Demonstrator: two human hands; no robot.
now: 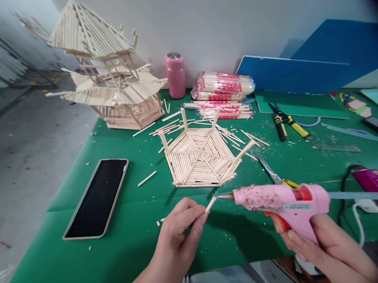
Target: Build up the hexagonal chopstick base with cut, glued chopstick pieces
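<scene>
Pale wood forms the short stick [210, 206], slim and tilted, above the green tabletop [142, 215]; the left hand [181, 232] has its grip closed to a pinch on the lower end. At the upper end sits the metal nozzle [226, 196] of a pink glue gun [279, 199], its barrel smudged brown. The right hand [329, 242] wraps its grip around the gun's handle. Beyond lies a six-sided stick base [202, 155], patterned in wedges, posts [184, 119] rising from four corners.
</scene>
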